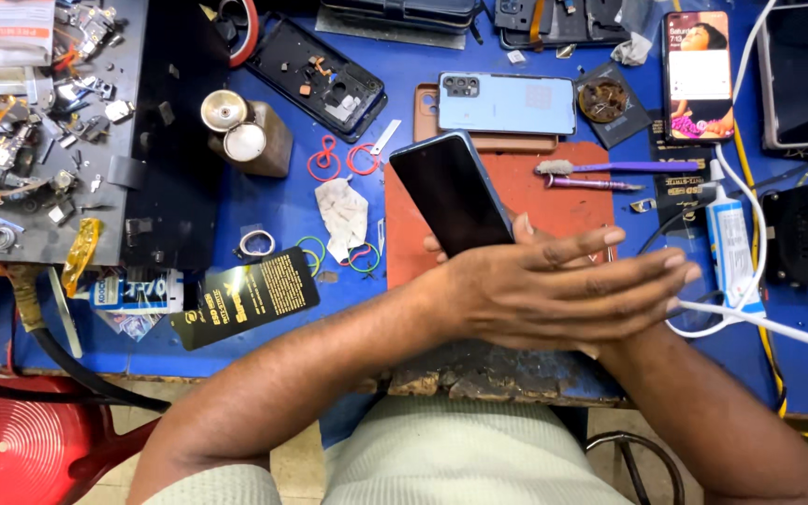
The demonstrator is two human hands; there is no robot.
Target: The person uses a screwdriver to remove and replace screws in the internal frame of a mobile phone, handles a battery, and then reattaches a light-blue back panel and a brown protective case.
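A dark phone (451, 192) with a black screen and a blue rim is tilted over a red work mat (554, 201). My right hand (522, 226) reaches in from the lower right and holds the phone's lower end. Only its thumb and a few fingertips show. My left hand (563, 290) comes across from the lower left and lies flat over the right hand and the phone's lower end. Its fingers are stretched out to the right and hold nothing.
On the blue bench lie a blue phone back (507, 103), a lit phone (697, 70), a dark phone (801, 75), a purple brush (610, 166), a glue tube (729, 238), white cables (769, 323), a crumpled cloth (343, 210) and a black packet (250, 295). A tray of small parts (39, 122) stands at the left.
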